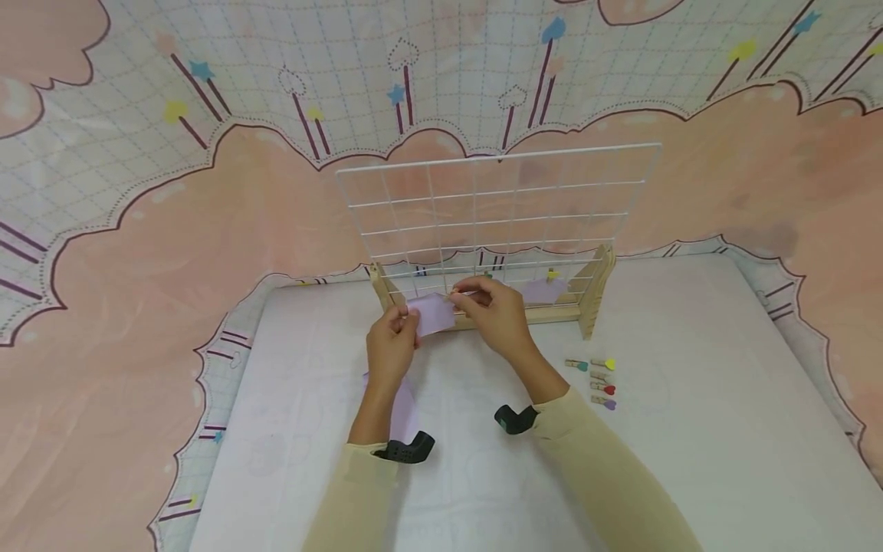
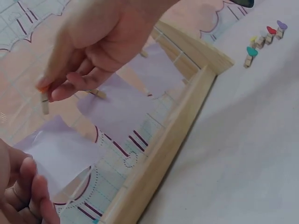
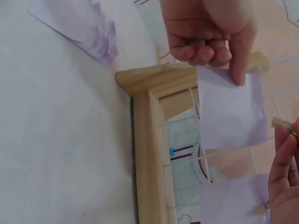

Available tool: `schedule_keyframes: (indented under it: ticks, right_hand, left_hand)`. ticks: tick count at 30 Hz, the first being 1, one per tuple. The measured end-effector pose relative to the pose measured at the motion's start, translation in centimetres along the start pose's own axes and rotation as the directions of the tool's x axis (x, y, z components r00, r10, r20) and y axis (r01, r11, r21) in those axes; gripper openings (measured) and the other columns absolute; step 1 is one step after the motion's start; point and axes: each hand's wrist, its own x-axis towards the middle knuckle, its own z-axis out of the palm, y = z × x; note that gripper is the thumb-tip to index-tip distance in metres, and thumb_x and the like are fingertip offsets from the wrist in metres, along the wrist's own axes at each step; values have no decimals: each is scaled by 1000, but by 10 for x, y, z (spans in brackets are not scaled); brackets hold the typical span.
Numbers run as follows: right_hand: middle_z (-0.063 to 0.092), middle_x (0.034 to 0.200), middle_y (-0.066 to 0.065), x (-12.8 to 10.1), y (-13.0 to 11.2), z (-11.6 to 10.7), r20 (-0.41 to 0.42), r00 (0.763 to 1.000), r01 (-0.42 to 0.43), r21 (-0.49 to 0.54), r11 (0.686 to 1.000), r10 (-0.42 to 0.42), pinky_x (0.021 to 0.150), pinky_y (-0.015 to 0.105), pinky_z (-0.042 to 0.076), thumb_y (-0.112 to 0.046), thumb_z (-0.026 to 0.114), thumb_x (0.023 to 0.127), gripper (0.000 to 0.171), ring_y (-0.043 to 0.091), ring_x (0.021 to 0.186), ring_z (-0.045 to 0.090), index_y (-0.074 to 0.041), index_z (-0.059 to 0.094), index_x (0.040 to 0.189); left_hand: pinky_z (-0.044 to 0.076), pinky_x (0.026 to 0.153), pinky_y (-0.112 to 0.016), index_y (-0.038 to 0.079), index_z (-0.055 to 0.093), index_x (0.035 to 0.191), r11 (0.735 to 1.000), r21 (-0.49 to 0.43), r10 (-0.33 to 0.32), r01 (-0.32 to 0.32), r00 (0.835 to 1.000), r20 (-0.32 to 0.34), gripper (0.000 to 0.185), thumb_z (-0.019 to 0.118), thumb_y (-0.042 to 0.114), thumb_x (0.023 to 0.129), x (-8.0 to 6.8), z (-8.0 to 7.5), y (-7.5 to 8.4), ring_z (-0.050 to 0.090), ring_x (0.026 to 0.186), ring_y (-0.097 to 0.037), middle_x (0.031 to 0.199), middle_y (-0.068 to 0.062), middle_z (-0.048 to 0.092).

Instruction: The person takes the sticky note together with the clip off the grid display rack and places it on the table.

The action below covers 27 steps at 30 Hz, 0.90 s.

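My left hand [image 1: 392, 345] pinches a small lilac paper [image 1: 433, 314] by its left edge, in front of the white wire grid [image 1: 497, 199]. Between the thumb and fingertips of my right hand [image 1: 495, 316] is a small wooden clothespin [image 2: 45, 103] with an orange decoration. In the left wrist view the clothespin is just above the paper's upper edge, apart from it. Two more lilac papers, a middle one [image 2: 114, 109] and a farther one [image 2: 156, 70], hang on the grid from clothespins. The right hand mostly covers the middle one in the head view.
The grid stands in a wooden base [image 1: 589, 295]. Several clothespins with coloured hearts [image 1: 603, 389] lie on the white tabletop [image 1: 690, 429] to the right. More lilac papers [image 3: 77, 28] lie by the left forearm. A patterned cloth [image 1: 172, 253] hangs behind.
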Motion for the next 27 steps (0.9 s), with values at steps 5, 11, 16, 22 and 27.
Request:
schedule_keyframes:
  ticks: [5,11,16,22,27]
  right_hand:
    - [74,102,15,-7,-2,-15,64,996,-64,129,990,56,78,33,63,-15,74,94,22,27,90,76,-1,71,111]
    - [72,107,15,-14,-3,-33,92,993,-85,172,981,70,83,35,62,-14,72,96,34,30,95,75,-4,67,128]
    - [72,109,18,-21,1,-45,102,992,-91,171,981,74,84,30,61,-15,70,97,35,18,93,75,0,68,128]
    - [71,109,16,-30,7,-60,127,984,-150,220,964,124,88,27,60,-15,71,97,33,14,94,75,6,66,122]
    - [71,106,9,-36,13,-74,146,977,-190,251,949,157,90,27,59,-15,70,98,35,15,97,75,10,63,123]
  left_hand:
    - [33,47,-22,6,73,106,1000,-2,-26,26,1000,1,20,65,22,100,-6,-9,6,51,55,-13,62,4,56]
    - [39,52,-20,3,71,105,994,-81,-66,69,997,44,19,65,20,100,-12,-19,5,51,59,-11,63,4,54]
    - [47,58,-23,0,69,107,978,-156,-122,139,986,115,19,64,18,101,-17,-25,1,53,62,-11,67,2,56]
    - [49,60,-21,0,69,111,975,-133,-159,176,979,129,21,64,18,101,-23,-30,-4,55,64,-10,69,3,57]
    - [49,60,-20,-1,69,111,973,-126,-179,196,975,133,23,65,18,101,-27,-32,-7,55,65,-10,70,2,56]
